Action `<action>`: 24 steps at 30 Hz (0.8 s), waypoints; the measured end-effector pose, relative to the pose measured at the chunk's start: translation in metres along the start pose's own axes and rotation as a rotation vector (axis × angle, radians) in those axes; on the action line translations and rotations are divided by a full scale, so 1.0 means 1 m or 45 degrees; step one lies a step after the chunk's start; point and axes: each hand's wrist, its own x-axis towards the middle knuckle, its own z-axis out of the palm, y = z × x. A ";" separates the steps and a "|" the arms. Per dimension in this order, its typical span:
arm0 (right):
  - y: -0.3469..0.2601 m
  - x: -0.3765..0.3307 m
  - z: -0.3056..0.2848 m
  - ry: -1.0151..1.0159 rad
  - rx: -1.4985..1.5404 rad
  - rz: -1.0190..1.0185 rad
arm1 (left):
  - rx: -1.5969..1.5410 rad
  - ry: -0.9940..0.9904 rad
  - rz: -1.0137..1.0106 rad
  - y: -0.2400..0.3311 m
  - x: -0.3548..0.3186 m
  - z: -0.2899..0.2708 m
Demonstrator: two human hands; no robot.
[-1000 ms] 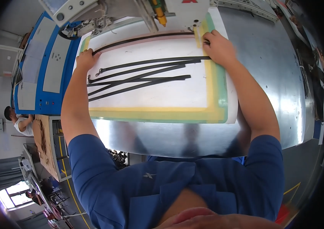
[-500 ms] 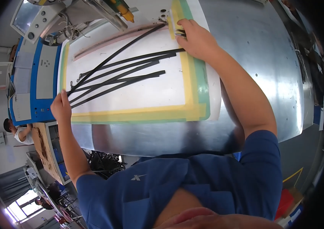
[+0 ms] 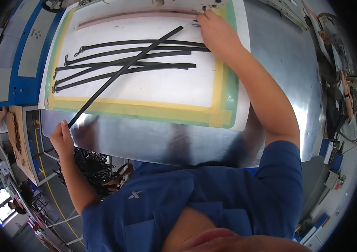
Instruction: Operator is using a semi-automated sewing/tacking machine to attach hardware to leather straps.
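— Where is the long black strap (image 3: 122, 71)?
— It lies slantwise over the other straps (image 3: 115, 43), from near left to far right.
— And the hands?
— The left hand (image 3: 63, 140) grasps its near end; the right hand (image 3: 219, 35), far right, grips a small dark tool (image 3: 195, 21), whose kind I cannot tell.

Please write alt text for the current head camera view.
A person's left hand holds the near end of a black strap slanting across other black straps on a white sheet bordered by yellow and green tape. The right hand is at the sheet's upper right; what it grips is unclear.
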 end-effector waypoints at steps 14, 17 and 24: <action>-0.002 0.005 -0.002 -0.263 0.427 -0.126 | -0.126 -0.026 -0.010 0.006 0.008 0.017; 0.005 -0.006 -0.030 -0.408 0.451 0.009 | -0.180 0.051 0.033 0.015 0.023 0.027; 0.056 -0.111 -0.216 0.172 1.270 0.418 | -0.461 -0.267 0.312 0.081 0.070 0.057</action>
